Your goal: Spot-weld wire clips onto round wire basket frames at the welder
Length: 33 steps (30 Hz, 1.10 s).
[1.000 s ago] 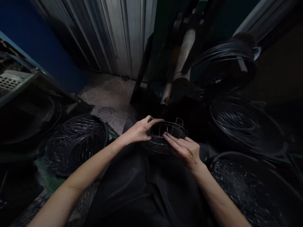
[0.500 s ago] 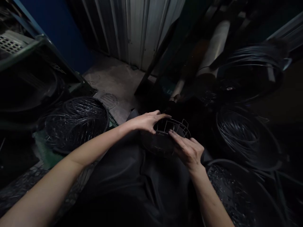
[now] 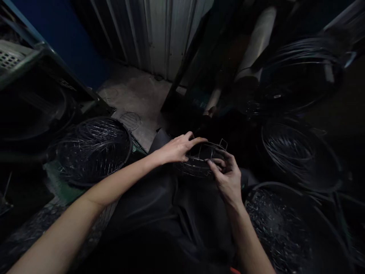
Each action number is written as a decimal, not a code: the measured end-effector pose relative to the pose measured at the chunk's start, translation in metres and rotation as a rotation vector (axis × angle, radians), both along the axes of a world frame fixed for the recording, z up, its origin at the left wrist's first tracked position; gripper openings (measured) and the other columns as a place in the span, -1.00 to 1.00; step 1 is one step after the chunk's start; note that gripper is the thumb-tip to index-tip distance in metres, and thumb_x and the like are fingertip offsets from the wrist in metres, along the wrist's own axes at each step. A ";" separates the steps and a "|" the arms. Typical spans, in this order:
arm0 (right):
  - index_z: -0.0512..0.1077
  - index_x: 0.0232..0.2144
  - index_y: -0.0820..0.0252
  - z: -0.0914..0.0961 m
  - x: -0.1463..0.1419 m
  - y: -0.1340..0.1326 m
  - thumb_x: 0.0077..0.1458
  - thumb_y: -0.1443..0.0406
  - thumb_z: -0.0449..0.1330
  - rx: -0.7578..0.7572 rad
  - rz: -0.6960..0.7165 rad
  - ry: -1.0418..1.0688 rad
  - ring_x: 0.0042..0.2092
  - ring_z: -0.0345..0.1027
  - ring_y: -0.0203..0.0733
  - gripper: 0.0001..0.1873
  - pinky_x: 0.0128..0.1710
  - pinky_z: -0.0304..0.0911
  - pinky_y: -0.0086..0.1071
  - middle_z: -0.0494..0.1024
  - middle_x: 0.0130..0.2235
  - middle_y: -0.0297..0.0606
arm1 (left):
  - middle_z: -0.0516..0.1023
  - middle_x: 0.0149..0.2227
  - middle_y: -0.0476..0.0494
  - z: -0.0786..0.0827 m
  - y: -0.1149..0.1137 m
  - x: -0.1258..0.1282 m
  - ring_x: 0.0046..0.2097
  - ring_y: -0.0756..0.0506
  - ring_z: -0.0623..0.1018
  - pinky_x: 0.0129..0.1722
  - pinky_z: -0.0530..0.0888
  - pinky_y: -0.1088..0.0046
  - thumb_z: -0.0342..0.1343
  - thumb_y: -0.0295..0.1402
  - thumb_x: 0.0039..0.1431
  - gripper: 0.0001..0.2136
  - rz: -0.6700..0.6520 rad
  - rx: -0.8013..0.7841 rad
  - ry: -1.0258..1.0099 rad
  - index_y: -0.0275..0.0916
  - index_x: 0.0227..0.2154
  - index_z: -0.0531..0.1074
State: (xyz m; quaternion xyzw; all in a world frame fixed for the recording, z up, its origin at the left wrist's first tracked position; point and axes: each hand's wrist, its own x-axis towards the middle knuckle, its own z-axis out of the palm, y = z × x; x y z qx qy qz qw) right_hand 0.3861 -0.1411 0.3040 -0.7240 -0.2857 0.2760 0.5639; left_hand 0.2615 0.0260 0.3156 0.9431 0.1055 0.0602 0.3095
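A round dark wire frame (image 3: 196, 157) with crossbars and a small loop (image 3: 223, 143) on its far rim is held above my lap. My left hand (image 3: 181, 147) grips its left side, index finger stretched along the far edge and thumb on the near wire. At the right side, my right hand (image 3: 228, 171) closes its thumb and fingers on the rim. Below the near edge more curved wire shows, but in the dark I cannot tell whether it belongs to the same frame.
To the left stands a tub of bent wire pieces (image 3: 94, 148); beside it is a green crate (image 3: 45, 49). On my right are a basin of small dark pieces (image 3: 279, 224) and a basin of coiled wire (image 3: 288, 144). Machinery with a pale cylinder (image 3: 256, 42) rises ahead.
My right hand has turned and curled its fingers round the frame's right rim, where before they were stretched over its near edge. The frame has tilted; my left hand keeps its hold.
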 end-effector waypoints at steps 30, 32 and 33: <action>0.50 -0.40 0.20 0.000 0.012 0.024 -0.01 0.07 0.20 -0.135 -0.078 -0.177 -0.40 0.37 -0.25 -0.69 -0.38 0.24 -0.41 0.56 -0.41 -0.28 | 0.20 -0.02 -0.14 -0.001 0.005 0.010 0.04 -0.15 0.33 0.08 0.33 0.13 0.00 -0.57 0.03 -0.33 0.099 0.142 -0.030 -0.01 0.21 0.04; 0.51 -0.39 0.19 0.000 0.008 0.026 0.01 0.07 0.19 -0.136 -0.106 -0.234 -0.39 0.37 -0.26 -0.69 -0.37 0.23 -0.42 0.56 -0.39 -0.28 | 0.20 -0.02 -0.13 -0.002 0.006 0.011 0.04 -0.14 0.34 0.09 0.33 0.14 -0.01 -0.58 0.02 -0.33 0.115 0.135 -0.038 -0.02 0.21 0.04; 0.51 -0.38 0.19 0.000 0.006 0.027 0.01 0.07 0.18 -0.139 -0.119 -0.259 -0.40 0.37 -0.26 -0.69 -0.38 0.23 -0.42 0.57 -0.39 -0.29 | 0.20 -0.02 -0.13 -0.002 0.006 0.011 0.04 -0.14 0.34 0.09 0.33 0.14 -0.01 -0.58 0.02 -0.33 0.120 0.135 -0.044 -0.02 0.21 0.04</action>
